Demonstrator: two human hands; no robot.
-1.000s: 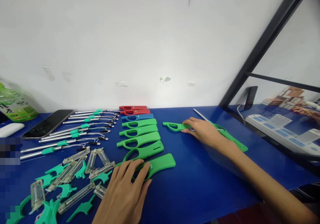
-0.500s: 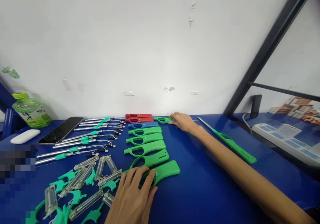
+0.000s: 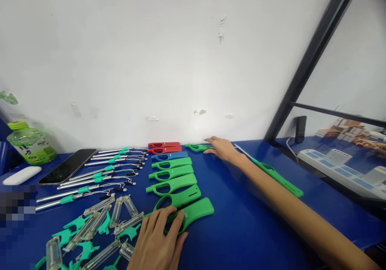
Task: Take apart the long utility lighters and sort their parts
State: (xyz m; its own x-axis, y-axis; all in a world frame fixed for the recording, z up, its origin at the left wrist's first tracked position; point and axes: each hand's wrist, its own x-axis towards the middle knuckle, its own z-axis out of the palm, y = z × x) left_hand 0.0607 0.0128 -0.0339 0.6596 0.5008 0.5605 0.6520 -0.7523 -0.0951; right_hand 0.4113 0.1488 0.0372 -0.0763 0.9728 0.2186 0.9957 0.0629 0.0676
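Observation:
My left hand (image 3: 159, 235) lies over the near green lighter casing (image 3: 199, 213), its fingers bent across the trigger loop and the thumb at the near side. At the far edge by the wall, my right hand (image 3: 223, 147) is open, with fingers and thumb apart around the right end of a small-looking green lighter casing (image 3: 197, 147). Between the hands runs a column of casings: several green ones (image 3: 176, 183), a blue one (image 3: 170, 156) and red ones (image 3: 165, 149). To the right of my right forearm lies a green lighter with a metal tube (image 3: 277, 176).
Metal lighter tubes with wires (image 3: 102, 177) lie in a row at left. Clear fuel tanks (image 3: 96, 221) and teal triggers (image 3: 87, 249) are scattered nearer. Beyond them are a phone (image 3: 69, 166), a white case (image 3: 22, 175) and a bottle (image 3: 31, 145). A power strip (image 3: 340, 169) sits at right.
My right fingers have spread apart at the far green casing, which stays on the table. My left hand keeps its place on the near casing. The view has shifted slightly.

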